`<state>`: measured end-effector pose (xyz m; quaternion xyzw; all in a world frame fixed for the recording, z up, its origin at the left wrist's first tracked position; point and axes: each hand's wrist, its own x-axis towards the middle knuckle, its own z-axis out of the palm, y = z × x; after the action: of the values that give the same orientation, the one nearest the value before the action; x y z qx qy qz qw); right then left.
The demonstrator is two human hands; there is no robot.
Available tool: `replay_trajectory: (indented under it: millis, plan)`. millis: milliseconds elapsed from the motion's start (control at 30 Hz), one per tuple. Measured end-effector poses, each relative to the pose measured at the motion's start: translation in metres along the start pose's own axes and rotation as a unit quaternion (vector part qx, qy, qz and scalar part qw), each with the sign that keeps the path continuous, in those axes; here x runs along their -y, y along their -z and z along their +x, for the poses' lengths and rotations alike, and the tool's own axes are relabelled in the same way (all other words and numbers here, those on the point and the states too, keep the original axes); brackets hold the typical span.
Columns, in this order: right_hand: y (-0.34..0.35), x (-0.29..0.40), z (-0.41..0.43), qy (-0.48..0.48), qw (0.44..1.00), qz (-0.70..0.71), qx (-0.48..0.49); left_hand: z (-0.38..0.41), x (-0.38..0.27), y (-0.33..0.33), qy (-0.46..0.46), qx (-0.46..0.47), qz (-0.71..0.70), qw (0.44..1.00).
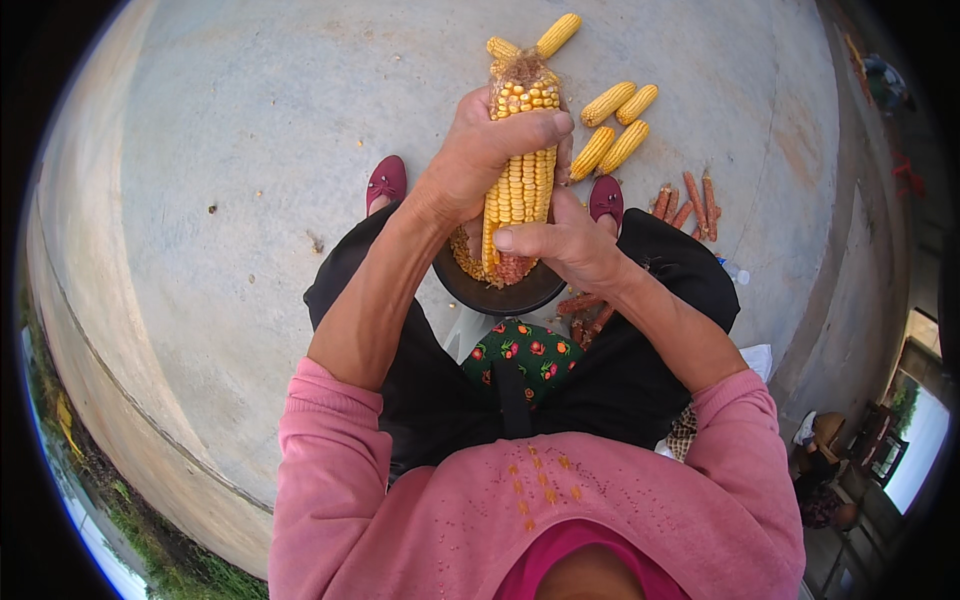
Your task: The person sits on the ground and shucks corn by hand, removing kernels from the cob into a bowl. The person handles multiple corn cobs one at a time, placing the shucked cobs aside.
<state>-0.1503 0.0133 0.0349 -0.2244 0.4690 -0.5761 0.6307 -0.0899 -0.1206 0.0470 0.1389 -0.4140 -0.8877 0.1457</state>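
An ear of yellow corn is held up between both my hands, its silk-covered end pointing away from me. My left hand grips the far half, thumb laid across the kernels. Around the near end wraps my right hand, with its thumb pressed on the kernels there. At that end a patch of reddish cob is bare of kernels. Below the ear stands a dark round basin between my legs, with loose kernels inside. The hands and ear hide much of the basin.
Several whole ears of corn lie on the concrete floor ahead and to the right. Stripped cobs lie by my right leg, others beside the basin. A clear plastic bottle is farther right. A person is at the far right edge.
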Motion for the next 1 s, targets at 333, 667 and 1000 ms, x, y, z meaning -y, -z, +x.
replay_trajectory:
  millis: [333, 667, 1000]
  plan:
    - [-0.003, -0.009, 0.005, 0.097, 0.987, -0.114, -0.059, 0.002, 0.000, 0.001, -0.010, 0.013, 0.056, 0.998]
    - [0.007, 0.007, 0.000, 0.024, 0.996, -0.081, 0.029, 0.002, -0.001, 0.005, -0.001, 0.023, -0.018, 1.000]
    - [0.006, -0.004, -0.001, 0.041, 0.997, -0.063, -0.011, 0.001, 0.003, 0.004, 0.007, 0.066, 0.027, 0.997]
